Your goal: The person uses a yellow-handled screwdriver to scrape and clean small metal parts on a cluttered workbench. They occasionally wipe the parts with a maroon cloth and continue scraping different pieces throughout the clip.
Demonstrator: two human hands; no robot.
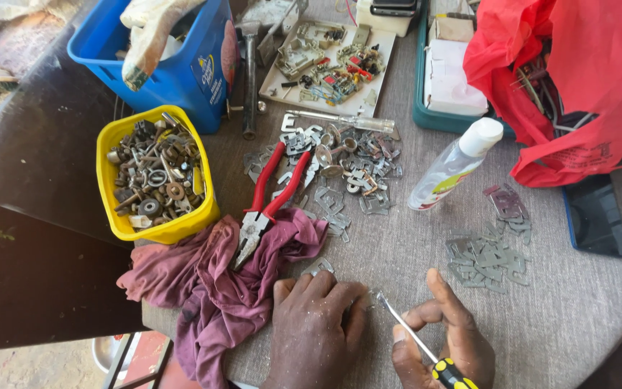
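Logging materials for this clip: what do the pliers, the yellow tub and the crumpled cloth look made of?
Pliers: dull grey metal head, glossy red handle sleeves, likely plastic or rubber. Yellow tub: smooth moulded plastic, by its even shiny rim. Crumpled cloth: soft woven fabric, matte maroon, folding loosely.

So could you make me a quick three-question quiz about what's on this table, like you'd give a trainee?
1. True or false: the red-handled pliers lie partly on the maroon cloth.
2. What does the right hand hold?
3. The yellow tub holds: A) paper B) metal hardware C) liquid

Key:
1. True
2. A screwdriver with a yellow and black handle
3. B
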